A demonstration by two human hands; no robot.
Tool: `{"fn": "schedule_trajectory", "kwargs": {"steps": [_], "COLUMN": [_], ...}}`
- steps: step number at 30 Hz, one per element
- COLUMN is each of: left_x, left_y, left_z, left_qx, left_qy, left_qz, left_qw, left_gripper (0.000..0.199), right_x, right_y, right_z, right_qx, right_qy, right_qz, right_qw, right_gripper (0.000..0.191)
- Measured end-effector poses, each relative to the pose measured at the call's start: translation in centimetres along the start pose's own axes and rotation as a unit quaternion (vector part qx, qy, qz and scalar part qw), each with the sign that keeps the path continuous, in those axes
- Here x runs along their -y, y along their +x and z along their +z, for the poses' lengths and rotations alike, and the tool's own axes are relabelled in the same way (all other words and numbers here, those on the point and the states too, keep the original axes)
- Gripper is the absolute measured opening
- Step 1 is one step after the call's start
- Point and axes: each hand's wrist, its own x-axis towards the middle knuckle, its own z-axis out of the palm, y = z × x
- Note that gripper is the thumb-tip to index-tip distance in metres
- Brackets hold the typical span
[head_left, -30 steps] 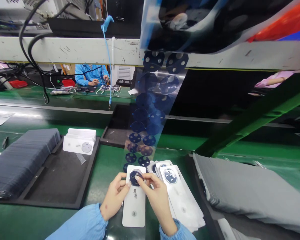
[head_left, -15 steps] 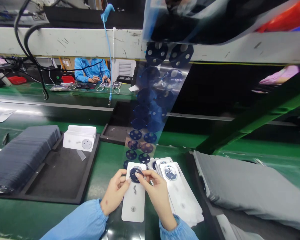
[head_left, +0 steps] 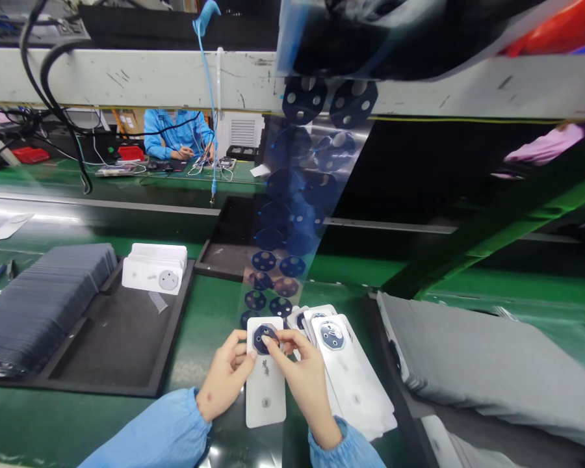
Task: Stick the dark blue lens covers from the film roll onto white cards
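Note:
A white phone back cover stands nearly upright in view between my hands, with dark lettering and a small round mark on it. Near its top sits a dark blue octagonal film piece with round holes. My left hand is closed, gripping the cover's left edge between thumb and fingers. With its thumb on the film piece, my right hand pinches the cover's upper right side. A fanned pile of white covers lies beside my right hand; the top one bears an octagonal piece.
A clear strip of octagonal films hangs down behind the cover. On the left, a black tray holds dark sheets and white covers. Grey-wrapped sheets lie at right. Across the bench, a person in blue works.
The lower end of the cover has swung to the right, so it stands straighter. Both hands stay in nearly the same place, the right thumb still on the film piece.

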Motion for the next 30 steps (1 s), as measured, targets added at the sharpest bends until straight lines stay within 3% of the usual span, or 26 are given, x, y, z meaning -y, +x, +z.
{"fn": "schedule_trajectory", "kwargs": {"steps": [8, 15, 20, 25, 30], "left_x": [-0.17, -0.19, -0.22, -0.37, -0.44], "left_y": [-0.11, -0.02, 0.11, 0.33, 0.59], "left_z": [0.24, 0.12, -0.03, -0.23, -0.44], "left_qx": [0.006, -0.005, -0.017, -0.032, -0.038], "left_qy": [0.004, -0.005, -0.026, -0.025, -0.032], "left_qz": [0.008, 0.01, 0.005, 0.004, -0.001], "left_qw": [1.0, 1.0, 0.999, 0.999, 0.999], "left_gripper": [0.03, 0.029, 0.032, 0.032, 0.037], "right_x": [-0.18, -0.08, -0.28, 0.02, -0.24], "right_y": [-0.11, -0.14, -0.15, -0.2, -0.03], "right_z": [0.16, 0.19, 0.16, 0.04, -0.04], "right_qx": [-0.01, -0.011, 0.014, 0.15, 0.172], "right_qy": [-0.07, -0.075, -0.02, 0.135, 0.209], "right_qz": [-0.091, -0.113, -0.06, 0.02, 0.057], "right_qw": [0.993, 0.991, 0.998, 0.979, 0.961], "right_gripper": [0.018, 0.022, 0.064, 0.051, 0.045]}}
